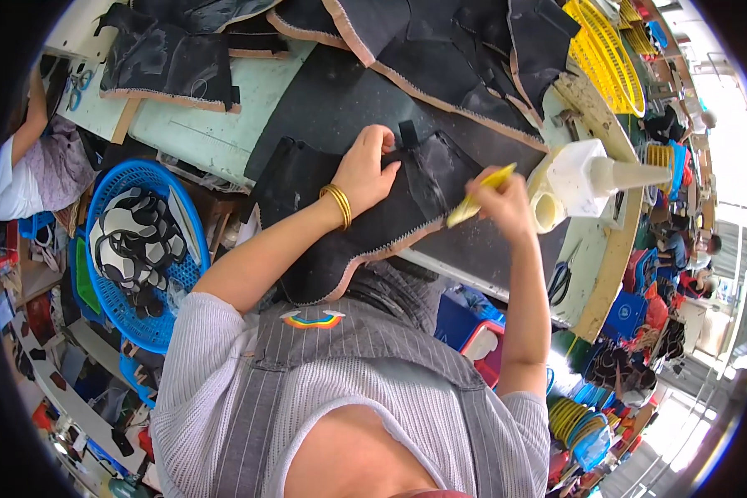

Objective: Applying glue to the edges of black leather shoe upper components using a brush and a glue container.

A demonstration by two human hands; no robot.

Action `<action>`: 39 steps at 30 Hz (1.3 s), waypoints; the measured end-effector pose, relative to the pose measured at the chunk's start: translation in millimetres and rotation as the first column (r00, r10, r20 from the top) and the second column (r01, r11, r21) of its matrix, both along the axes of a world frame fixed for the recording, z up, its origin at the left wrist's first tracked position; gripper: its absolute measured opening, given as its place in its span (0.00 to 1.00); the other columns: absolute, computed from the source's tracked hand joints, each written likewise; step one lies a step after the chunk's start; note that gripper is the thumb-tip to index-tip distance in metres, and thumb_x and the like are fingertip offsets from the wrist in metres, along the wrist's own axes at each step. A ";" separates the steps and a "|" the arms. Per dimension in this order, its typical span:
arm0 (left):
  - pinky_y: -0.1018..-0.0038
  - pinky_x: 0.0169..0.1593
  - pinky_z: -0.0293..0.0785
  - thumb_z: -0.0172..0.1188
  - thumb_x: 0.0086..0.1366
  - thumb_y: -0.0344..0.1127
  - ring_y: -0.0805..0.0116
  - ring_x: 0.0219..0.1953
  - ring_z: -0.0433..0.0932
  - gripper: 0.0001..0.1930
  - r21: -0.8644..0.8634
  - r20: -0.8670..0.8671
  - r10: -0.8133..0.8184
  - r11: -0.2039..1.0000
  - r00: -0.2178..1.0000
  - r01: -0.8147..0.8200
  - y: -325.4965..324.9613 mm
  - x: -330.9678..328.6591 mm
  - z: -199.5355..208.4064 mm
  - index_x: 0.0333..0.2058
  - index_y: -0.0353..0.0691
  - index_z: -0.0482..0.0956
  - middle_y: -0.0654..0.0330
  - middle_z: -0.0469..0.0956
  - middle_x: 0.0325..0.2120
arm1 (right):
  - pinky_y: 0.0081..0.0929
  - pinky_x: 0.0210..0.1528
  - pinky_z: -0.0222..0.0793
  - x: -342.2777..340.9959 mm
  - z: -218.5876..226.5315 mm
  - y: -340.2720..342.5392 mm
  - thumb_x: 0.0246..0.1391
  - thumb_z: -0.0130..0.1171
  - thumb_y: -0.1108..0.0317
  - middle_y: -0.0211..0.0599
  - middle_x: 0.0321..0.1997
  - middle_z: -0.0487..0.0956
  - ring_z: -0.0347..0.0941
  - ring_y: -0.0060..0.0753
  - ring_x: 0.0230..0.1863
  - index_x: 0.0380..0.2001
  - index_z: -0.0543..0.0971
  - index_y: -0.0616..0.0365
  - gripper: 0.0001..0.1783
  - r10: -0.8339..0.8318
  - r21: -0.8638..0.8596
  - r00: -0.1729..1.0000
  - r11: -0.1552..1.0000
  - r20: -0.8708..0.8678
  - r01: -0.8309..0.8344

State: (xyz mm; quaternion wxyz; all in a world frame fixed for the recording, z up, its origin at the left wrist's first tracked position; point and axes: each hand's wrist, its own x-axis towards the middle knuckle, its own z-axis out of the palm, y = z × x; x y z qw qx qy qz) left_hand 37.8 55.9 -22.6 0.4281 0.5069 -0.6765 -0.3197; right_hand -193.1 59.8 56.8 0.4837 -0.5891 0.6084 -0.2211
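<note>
A black shoe-upper piece (324,249) with a pinkish-brown, zigzag-stitched edge lies in front of me on a dark mat (307,104). My left hand (365,170) rests over its upper part, fingers bent and thumb apart, gripping nothing that I can see. Two gold bangles circle that wrist. Pinched in my right hand (500,203) is a yellow brush (488,184), its lower tip at the piece's stitched edge; the fingers cover part of it. Just right of that hand stand a white bottle (581,176) with a long nozzle and an open cream-coloured container (548,211).
More black pieces (440,58) with brownish edges overlap at the table's far side. A blue basket (124,324) holding black-and-white material stands at left. Scissors (560,282) lie by the right table edge; a yellow basket (610,58) is at far right. Another person's arm (33,124) shows at left.
</note>
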 end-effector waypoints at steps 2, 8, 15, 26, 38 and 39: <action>0.72 0.42 0.72 0.61 0.48 0.24 0.61 0.36 0.75 0.20 0.017 -0.020 0.006 1.000 1.000 -0.005 1.0 1.7 2.1 0.40 0.34 0.63 0.53 0.72 0.34 | 0.15 0.22 0.64 2.7 -2.5 -7.8 0.48 0.58 0.62 0.30 0.20 0.75 0.70 0.19 0.19 0.24 0.77 0.61 0.12 -0.208 -0.244 0.969 0.941 0.132 0.235; 0.75 0.45 0.72 0.62 0.50 0.26 0.64 0.38 0.77 0.26 0.146 -0.121 -0.025 0.988 0.992 0.043 -3.8 -10.8 0.2 0.47 0.32 0.63 0.52 0.77 0.38 | 0.15 0.24 0.66 -17.0 -25.7 44.4 0.50 0.58 0.66 0.30 0.21 0.74 0.70 0.18 0.21 0.24 0.76 0.63 0.09 -0.223 -0.142 0.950 0.956 0.219 0.257; 0.83 0.39 0.69 0.58 0.58 0.31 0.78 0.32 0.74 0.13 0.449 -0.464 0.187 0.892 0.866 0.048 -20.7 -6.1 11.3 0.39 0.28 0.75 0.60 0.78 0.31 | 0.16 0.25 0.64 -79.3 38.8 65.6 0.51 0.57 0.66 0.30 0.19 0.74 0.68 0.18 0.20 0.25 0.77 0.66 0.12 -0.645 -0.553 0.749 0.574 0.151 0.605; 0.83 0.43 0.69 0.61 0.55 0.29 0.77 0.35 0.75 0.15 0.510 -0.649 0.188 0.826 0.737 0.239 -19.3 -8.3 24.6 0.41 0.29 0.76 0.59 0.78 0.34 | 0.14 0.20 0.59 -25.4 41.2 28.3 0.50 0.57 0.66 0.31 0.24 0.75 0.67 0.16 0.20 0.29 0.76 0.65 0.11 -0.356 -0.283 0.836 0.823 0.417 0.492; 0.84 0.40 0.69 0.60 0.56 0.29 0.79 0.33 0.74 0.12 0.469 -0.739 0.140 0.809 0.659 0.354 -23.0 -0.5 14.4 0.38 0.30 0.78 0.62 0.78 0.32 | 0.22 0.29 0.67 78.7 47.2 -33.4 0.40 0.61 0.75 0.38 0.22 0.74 0.72 0.31 0.24 0.24 0.75 0.63 0.05 0.238 -0.698 0.966 0.674 -0.104 -0.241; 0.84 0.40 0.69 0.60 0.56 0.29 0.79 0.33 0.74 0.12 0.471 -0.743 0.150 0.809 0.652 0.350 -23.2 0.0 18.0 0.38 0.30 0.78 0.62 0.78 0.32 | 0.22 0.29 0.67 85.0 48.5 -32.0 0.40 0.60 0.76 0.38 0.23 0.74 0.72 0.30 0.24 0.24 0.75 0.63 0.05 0.278 -0.685 0.953 0.672 -0.118 -0.281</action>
